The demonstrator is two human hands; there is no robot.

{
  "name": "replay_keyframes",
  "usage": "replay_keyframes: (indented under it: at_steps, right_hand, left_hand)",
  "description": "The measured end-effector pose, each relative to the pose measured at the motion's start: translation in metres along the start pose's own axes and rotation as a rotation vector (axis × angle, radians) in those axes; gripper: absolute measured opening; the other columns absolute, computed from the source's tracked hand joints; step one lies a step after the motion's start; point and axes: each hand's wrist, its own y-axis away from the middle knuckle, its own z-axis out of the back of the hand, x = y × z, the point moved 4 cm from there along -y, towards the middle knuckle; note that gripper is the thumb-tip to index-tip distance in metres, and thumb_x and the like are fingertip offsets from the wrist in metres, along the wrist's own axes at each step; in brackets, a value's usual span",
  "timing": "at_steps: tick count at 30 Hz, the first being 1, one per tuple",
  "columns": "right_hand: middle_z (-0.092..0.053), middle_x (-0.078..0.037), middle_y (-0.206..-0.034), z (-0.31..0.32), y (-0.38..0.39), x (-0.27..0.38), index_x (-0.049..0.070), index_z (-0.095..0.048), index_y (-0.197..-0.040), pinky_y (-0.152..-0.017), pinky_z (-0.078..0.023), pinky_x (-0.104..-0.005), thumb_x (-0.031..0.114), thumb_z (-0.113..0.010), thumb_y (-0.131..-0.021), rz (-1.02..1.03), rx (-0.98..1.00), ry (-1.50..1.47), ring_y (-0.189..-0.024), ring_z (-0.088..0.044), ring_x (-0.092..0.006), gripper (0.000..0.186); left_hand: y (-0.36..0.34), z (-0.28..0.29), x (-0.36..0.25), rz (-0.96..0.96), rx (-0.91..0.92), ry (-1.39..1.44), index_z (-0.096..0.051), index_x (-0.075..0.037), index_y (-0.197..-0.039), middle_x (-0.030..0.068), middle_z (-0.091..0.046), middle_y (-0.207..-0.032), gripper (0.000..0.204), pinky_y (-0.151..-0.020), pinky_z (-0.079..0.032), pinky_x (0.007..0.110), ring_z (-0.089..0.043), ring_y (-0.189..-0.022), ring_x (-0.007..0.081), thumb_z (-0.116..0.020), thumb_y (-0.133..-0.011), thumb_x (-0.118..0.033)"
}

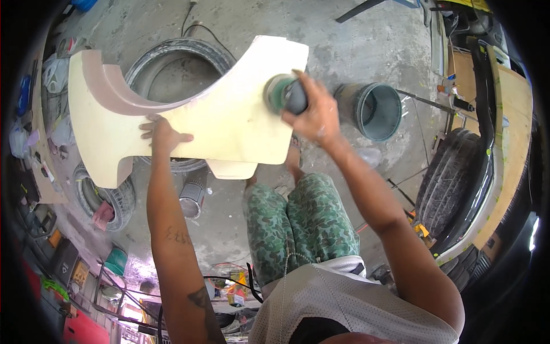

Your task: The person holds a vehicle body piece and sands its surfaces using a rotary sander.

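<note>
A cream car fender panel (223, 129) with a curved cut-out rests across a large tire (157, 50). My left hand (163, 132) lies on the panel below the arch, fingers spread, pressing against its surface. My right hand (312, 112) grips the dark grey top of a round hand sanding tool (295, 96) with a green rim, which sits on the right part of the panel. The tool's underside is hidden against the panel.
A grey bucket (387, 114) stands right of the panel. At far right are a tire (444, 183) and long trim pieces. Below left are another tire (123, 203), a metal can (192, 200) and a green pail (117, 259). A cable crosses the floor (315, 34).
</note>
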Motion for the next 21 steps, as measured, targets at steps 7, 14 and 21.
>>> replay_keyframes:
  at_steps: [7,14,21]
  right_hand:
    - [-0.064,-0.026,-0.118,0.025,-0.086,-0.04,0.02,-0.056,-0.145,-0.092,-0.056,-0.0479,0.03,-0.083,-0.066,-0.044,-0.21,-0.006,-0.105,-0.067,-0.0427,0.084]
    - [-0.062,-0.025,-0.115,0.033,-0.058,-0.047,0.021,-0.058,-0.144,-0.092,-0.056,-0.0474,0.031,-0.083,-0.066,-0.121,-0.275,0.122,-0.106,-0.066,-0.0435,0.083]
    - [-0.056,-0.021,-0.112,-0.013,0.057,0.011,0.025,-0.056,-0.143,-0.086,-0.058,-0.0498,0.02,-0.081,-0.068,-0.264,0.011,0.081,-0.096,-0.067,-0.0436,0.079]
  left_hand:
    - [0.007,0.011,-0.016,0.068,0.078,0.005,0.013,0.016,-0.153,0.053,0.009,-0.154,0.156,-0.115,-0.034,0.069,-0.01,-0.145,0.0693,-0.102,-0.059,-0.03]
    - [0.011,0.012,-0.019,0.126,0.125,-0.003,0.014,0.015,-0.154,0.0503,0.011,-0.156,0.156,-0.116,-0.034,0.066,-0.008,-0.147,0.0657,-0.102,-0.06,-0.031]
    - [0.005,0.005,-0.014,0.127,0.139,-0.03,0.015,0.015,-0.154,0.0505,0.011,-0.156,0.157,-0.117,-0.033,0.067,-0.007,-0.147,0.0656,-0.102,-0.059,-0.033]
